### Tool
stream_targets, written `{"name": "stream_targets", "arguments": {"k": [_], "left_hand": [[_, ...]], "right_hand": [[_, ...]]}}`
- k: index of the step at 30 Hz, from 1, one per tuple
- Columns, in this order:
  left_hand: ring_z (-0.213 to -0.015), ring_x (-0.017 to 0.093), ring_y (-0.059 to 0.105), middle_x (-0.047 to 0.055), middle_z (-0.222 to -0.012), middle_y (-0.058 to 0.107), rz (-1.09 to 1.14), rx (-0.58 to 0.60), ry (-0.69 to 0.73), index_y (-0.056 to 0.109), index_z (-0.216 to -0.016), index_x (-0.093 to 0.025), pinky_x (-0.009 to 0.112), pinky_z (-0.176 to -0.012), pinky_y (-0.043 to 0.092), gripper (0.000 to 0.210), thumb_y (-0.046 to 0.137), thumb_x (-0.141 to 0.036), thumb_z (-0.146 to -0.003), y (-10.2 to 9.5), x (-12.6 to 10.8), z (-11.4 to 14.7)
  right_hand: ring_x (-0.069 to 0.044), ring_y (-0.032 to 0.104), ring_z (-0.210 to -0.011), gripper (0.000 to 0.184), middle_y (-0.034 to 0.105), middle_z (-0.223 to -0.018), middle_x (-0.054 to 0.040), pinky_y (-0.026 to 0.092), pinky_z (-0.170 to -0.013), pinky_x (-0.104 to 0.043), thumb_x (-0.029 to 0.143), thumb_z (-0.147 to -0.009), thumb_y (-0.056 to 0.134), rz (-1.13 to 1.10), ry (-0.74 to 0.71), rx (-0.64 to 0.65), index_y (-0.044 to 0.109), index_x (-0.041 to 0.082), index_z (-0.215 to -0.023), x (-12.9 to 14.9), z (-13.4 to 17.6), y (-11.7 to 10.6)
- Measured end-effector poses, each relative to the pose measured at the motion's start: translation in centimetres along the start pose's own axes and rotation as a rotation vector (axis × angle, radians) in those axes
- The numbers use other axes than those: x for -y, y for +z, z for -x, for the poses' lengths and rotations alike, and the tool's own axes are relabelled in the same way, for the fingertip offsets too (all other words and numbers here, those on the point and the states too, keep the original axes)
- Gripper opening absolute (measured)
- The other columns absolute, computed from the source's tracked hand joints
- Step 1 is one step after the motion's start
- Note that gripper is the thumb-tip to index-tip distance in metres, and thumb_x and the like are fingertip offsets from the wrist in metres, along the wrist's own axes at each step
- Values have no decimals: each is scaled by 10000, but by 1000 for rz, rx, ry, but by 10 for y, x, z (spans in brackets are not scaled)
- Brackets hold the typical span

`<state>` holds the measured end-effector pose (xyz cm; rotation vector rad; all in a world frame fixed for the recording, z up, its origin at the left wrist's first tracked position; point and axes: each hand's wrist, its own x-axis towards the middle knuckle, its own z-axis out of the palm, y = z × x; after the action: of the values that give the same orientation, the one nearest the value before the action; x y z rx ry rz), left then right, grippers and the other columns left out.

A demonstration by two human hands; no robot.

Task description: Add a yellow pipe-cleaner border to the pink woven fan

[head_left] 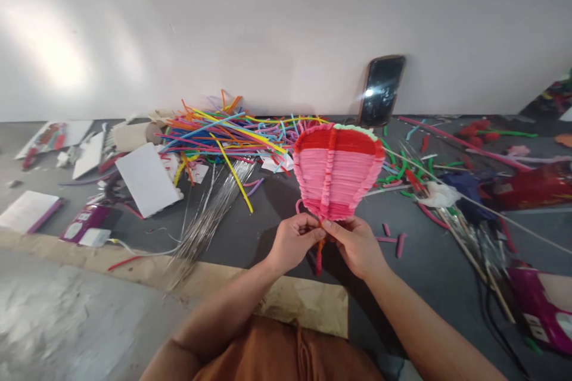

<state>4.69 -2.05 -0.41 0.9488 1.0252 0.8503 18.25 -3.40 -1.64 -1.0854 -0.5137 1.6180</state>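
Both my hands meet at the narrow base of a fan-shaped pipe-cleaner piece (337, 175), held up over the table. It is pink with a red band near the top, a pale green strip on its upper edge and a twisted rib down the middle. My left hand (292, 241) pinches the base from the left, fingers curled. My right hand (353, 244) pinches it from the right, thumb against the bottom. Below the fingers hangs a short twisted red-orange stem (319, 257). What lies between the fingertips is partly hidden.
A heap of coloured pipe cleaners (223, 131) lies by the wall, with a bundle of thin wires (214, 214) in front. A phone (382, 90) leans upright on the wall. White card (147, 180) lies left; more sticks and wires (469, 238) and a purple pack (543, 306) lie right.
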Motion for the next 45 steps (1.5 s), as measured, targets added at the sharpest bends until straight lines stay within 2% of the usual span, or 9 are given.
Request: {"name": "stream_targets", "arguments": {"k": [5,9,12,17,20,23,31,35,45], "left_hand": [[-539,95,539,-17,-586,608,-63,-14,18,606,-661,-144,217,-540,424,268,765,-359,-652,2,2,0],[-653,109,588,0,-707,647,73,34,-1,627,-780,-139,230,-648,467,295,809,-306,-619,2,0,-3],[-769,144,630,32,-853,683,263,97,-59,638,-905,-151,280,-753,496,365,821,-293,-623,-1,-4,-5],[-605,113,605,14,-683,671,406,22,-191,659,-741,-133,253,-645,500,273,819,-322,-626,-7,-8,-7],[-594,101,597,14,-686,679,436,7,-204,679,-754,-134,239,-629,498,240,822,-277,-622,-8,-9,-7],[-604,105,602,21,-697,688,444,16,-186,692,-768,-136,248,-636,504,213,806,-268,-646,-8,-10,-7],[-678,138,629,40,-748,717,349,5,-24,716,-799,-132,291,-738,496,243,808,-295,-644,-5,-12,-6],[-658,121,612,26,-732,715,283,-50,1,720,-778,-136,265,-726,486,245,816,-306,-631,-5,-9,-7],[-632,127,601,21,-681,699,283,-62,-10,713,-701,-134,268,-698,488,224,833,-277,-578,-1,-6,-6]], "right_hand": [[-144,593,-637,201,707,-704,-3,475,-672,-309,310,-592,834,-1,-48,0,726,200,-721,-4,-2,-2],[-146,587,-641,225,697,-702,1,478,-677,-316,334,-583,835,-4,-67,0,710,206,-719,-2,-1,-1],[-120,513,-562,215,623,-597,20,438,-589,-282,340,-599,821,36,-44,42,687,191,-677,2,0,0],[-87,382,-521,247,519,-561,41,296,-507,-242,391,-680,764,226,-19,107,664,168,-706,2,0,-4],[-87,356,-519,267,485,-565,50,271,-506,-242,429,-715,729,228,-23,139,648,174,-731,1,0,-6],[-89,370,-535,257,482,-584,50,295,-527,-239,433,-741,707,183,-37,170,639,185,-739,1,1,-5],[-97,449,-577,256,608,-684,12,363,-576,-247,403,-663,774,156,-24,152,689,186,-769,6,2,0],[-89,427,-545,257,589,-630,22,343,-536,-238,396,-652,780,174,-45,92,693,178,-757,7,1,-1],[-97,434,-522,168,572,-578,42,355,-530,-250,305,-589,772,35,-16,16,652,204,-651,-4,0,1]]}}
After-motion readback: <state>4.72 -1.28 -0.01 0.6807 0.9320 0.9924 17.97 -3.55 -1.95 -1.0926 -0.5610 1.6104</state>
